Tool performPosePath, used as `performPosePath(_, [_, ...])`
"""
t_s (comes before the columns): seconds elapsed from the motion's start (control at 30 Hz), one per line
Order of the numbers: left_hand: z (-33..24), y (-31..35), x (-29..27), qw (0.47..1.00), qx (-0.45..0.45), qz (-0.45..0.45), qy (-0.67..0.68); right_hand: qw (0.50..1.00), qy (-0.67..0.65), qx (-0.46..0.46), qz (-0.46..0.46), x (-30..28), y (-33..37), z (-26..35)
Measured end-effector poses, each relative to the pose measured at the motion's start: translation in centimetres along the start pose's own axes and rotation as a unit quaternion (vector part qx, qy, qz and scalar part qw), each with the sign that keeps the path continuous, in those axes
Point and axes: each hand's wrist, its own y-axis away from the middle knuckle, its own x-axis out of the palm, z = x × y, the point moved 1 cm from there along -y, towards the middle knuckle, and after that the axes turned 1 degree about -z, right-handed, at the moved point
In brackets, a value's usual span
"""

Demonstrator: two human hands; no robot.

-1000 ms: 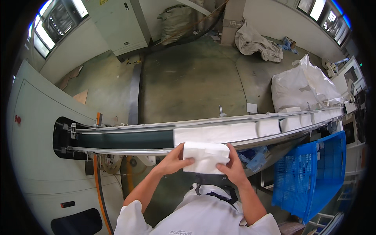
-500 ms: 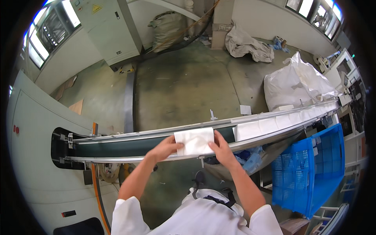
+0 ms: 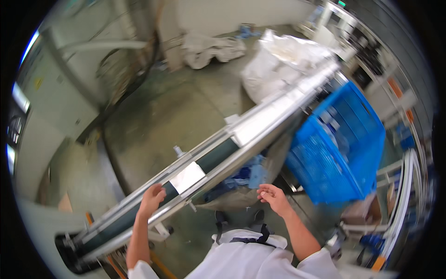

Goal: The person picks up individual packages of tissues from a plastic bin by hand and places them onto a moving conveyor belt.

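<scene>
A folded white sheet pack (image 3: 187, 177) lies alone on the dark green conveyor belt (image 3: 218, 157), between the metal side rails. My left hand (image 3: 152, 200) is over the near side of the belt, just left of the pack and apart from it. Its fingers are loosely bent, with nothing in them. To the right, clear of the conveyor, my right hand (image 3: 273, 199) hangs in the air with its fingers loosely curled and empty. Farther up the belt runs a row of white sheet packs (image 3: 274, 114), blurred together by motion.
A blue plastic crate (image 3: 325, 174) with clear and bluish plastic inside stands at right. Under the conveyor sits a sack with blue scraps (image 3: 246, 176). A large white bag (image 3: 274, 69) rests behind the belt's far end. The belt's left end meets a dark machine opening (image 3: 69, 253).
Both hands have let go of the white pack, which now lies on the belt. My right hand has drawn back from it. The view has turned to the right.
</scene>
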Motion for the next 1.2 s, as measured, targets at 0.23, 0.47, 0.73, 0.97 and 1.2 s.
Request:
performPosePath(0.23, [-0.8,5.8,15.7,0.979,0.118,0.129,0.105,0.996,0.018,-0.086,-0.021,-13.4,2.1,5.0])
performPosePath(0.47, [2.5,7.6,30.9,0.98,-0.048,0.168,-0.093,0.899,0.161,-0.136,-0.384,-47.7,-4.0,12.2])
performPosePath(0.73, [5.9,7.0,43.6,0.972,-0.15,0.027,-0.18,0.782,-0.298,0.174,-0.52,-75.2,-26.3,-11.9])
performPosePath(0.97, [4.7,12.1,46.5,0.963,-0.212,-0.052,-0.161,0.688,-0.491,0.136,-0.516,-76.9,-36.4,-18.6])
performPosePath(1.2, [-1.1,11.8,52.3,0.947,-0.121,0.016,-0.297,0.72,-0.622,-0.162,-0.262,-75.6,-29.6,-7.3])
